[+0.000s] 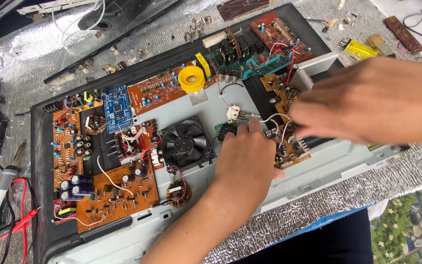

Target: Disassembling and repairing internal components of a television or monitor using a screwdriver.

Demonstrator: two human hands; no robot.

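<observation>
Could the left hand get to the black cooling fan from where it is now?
Probably yes. The left hand rests on the chassis just right of the black fan, and only a few thin wires lie between them; the right hand is off to the other side.

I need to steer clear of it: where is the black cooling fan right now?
In the head view the black cooling fan sits near the middle of the open chassis, just left of the left hand, with the orange circuit board below-left.

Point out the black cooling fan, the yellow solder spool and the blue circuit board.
black cooling fan (184, 142), head view, on its centre hub.
yellow solder spool (191, 78), head view, on its top flange.
blue circuit board (118, 108), head view, on the board's middle.
</observation>
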